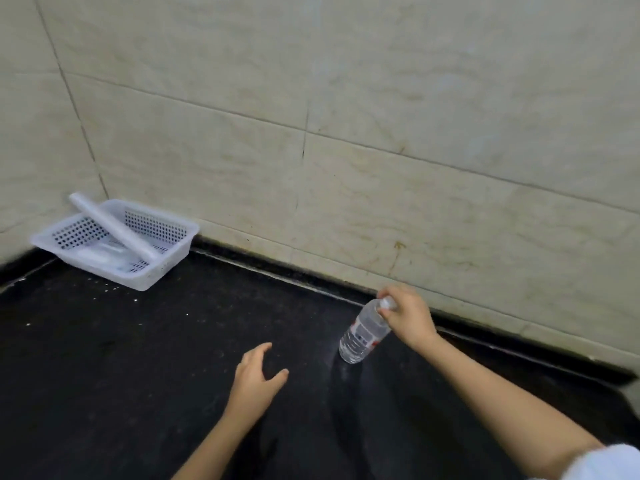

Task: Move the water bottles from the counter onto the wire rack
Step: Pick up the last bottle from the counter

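Right grip (405,315) clenched round the white cap (388,303) of a clear water bottle (363,334), tilted, base low on the dark surface (138,358); touching or just lifted, hard to tell. Left grip (256,379) released, fingers spread, hovering near the bottle's left side and holding nothing. Well to the bottle's left, against the tiled wall (381,98), a white plastic basket (156,226) with a pale roll (110,225) propped across it. No wire rack in view, so destination unknown from here. Judged risks: a hold by the cap alone, with the water's weight hanging below, apt to let the bottle swing or slide free on the lift; a loosely screwed cap apt to turn under the fingers and spill; the tilted base apt to drag and skid across the surface rather than rise cleanly. Safer with the idle left grip brought to the bottle's body before any carry.
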`<state>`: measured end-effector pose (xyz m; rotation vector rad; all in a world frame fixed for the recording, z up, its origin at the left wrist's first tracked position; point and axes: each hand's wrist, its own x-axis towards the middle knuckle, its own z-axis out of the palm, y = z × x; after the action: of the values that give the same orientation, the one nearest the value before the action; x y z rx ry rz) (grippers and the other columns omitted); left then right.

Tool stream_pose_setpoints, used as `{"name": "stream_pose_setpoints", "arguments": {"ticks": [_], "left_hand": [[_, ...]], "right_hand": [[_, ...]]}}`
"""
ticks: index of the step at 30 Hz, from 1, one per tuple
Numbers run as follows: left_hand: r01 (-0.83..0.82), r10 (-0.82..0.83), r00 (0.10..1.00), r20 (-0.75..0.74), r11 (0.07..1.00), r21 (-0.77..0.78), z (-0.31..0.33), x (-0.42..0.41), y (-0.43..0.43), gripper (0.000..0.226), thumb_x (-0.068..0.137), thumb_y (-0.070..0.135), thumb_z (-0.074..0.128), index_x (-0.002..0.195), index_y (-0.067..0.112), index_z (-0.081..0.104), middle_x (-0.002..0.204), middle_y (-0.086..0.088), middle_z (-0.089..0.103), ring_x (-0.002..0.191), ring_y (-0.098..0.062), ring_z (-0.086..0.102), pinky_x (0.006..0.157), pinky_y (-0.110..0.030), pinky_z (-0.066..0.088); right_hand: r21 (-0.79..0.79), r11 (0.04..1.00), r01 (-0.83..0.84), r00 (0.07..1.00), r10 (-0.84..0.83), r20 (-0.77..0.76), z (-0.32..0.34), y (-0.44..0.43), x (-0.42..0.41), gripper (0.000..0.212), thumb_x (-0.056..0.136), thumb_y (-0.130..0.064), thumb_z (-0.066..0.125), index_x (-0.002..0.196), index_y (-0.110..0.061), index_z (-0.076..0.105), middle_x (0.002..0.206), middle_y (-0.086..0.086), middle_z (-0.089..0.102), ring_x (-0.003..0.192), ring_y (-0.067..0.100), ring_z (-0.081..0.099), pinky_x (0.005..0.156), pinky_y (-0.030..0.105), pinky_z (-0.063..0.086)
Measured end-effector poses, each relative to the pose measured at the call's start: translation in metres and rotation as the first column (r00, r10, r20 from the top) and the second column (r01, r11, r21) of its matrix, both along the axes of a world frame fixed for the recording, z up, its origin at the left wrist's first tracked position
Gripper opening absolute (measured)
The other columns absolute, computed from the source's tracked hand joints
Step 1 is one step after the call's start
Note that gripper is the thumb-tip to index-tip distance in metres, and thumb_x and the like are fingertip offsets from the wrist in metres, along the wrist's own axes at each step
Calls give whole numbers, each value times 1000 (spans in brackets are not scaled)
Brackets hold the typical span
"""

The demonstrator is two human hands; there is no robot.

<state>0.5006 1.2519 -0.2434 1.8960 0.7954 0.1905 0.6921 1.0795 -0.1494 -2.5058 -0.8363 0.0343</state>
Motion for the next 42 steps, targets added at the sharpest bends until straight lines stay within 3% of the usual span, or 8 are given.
{"name": "stream_pose_setpoints", "arguments": {"ticks": [9,16,20,24,28,32,37,42], "left_hand": [[443,-435,890,139,896,-35,14,76,-100,104,62,39,78,144,30,14,138,5,33,133,-16,28,110,-38,30],[588,-555,786,273,807,-51,15,71,-191,66,50,39,77,107,54,46,109,10,63,104,-10,60,89,-40,51],[625,-563,759,326,770,-125,27,58,-260,59,46,37,73,102,41,56,100,7,69,90,-2,65,79,-26,53],[672,-603,712,360,733,-101,36,41,-345,60,49,33,74,106,34,57,96,11,69,86,11,61,69,-7,47],[704,-630,683,370,702,-106,47,24,-445,55,50,25,79,99,36,57,92,7,69,81,10,63,66,-7,47],[745,-654,632,416,661,-93,62,19,-533,61,42,43,70,101,38,57,98,4,71,87,0,66,74,-20,50],[772,-669,553,496,636,-2,96,29,-613,59,44,44,69,100,30,58,95,4,69,83,8,63,67,-7,47],[840,-773,372,514,516,168,153,81,-666,75,48,48,72,116,38,42,110,20,58,95,16,55,78,-3,42]], "right_hand": [[130,989,70,997,-65,-43,60,-56,-50,30,72,-11,68,86,-26,46,87,-2,57,78,16,52,63,26,36],[238,939,249,963,-213,-165,72,-153,-94,43,67,-9,72,75,-37,40,75,-11,52,69,9,47,64,23,40],[331,874,356,930,-299,-212,71,-220,-114,48,69,-13,75,98,-37,45,83,-13,52,74,3,51,65,11,42],[317,835,449,874,-335,-352,60,-306,-136,80,67,-21,78,132,-27,33,107,-10,50,100,7,52,89,21,40],[397,737,546,818,-368,-441,43,-403,-161,82,66,-16,79,130,-27,29,114,-6,49,111,13,51,99,30,42],[366,747,555,822,-426,-378,45,-486,-172,61,61,-20,79,110,-21,43,106,-1,60,102,14,59,94,36,48],[446,711,543,839,-485,-249,84,-562,-168,54,62,-15,79,106,-20,47,99,-4,59,95,13,58,86,29,47],[577,630,520,824,-548,-144,134,-628,-133,58,62,-14,79,110,-19,48,108,1,63,98,18,62,90,42,50]]}}
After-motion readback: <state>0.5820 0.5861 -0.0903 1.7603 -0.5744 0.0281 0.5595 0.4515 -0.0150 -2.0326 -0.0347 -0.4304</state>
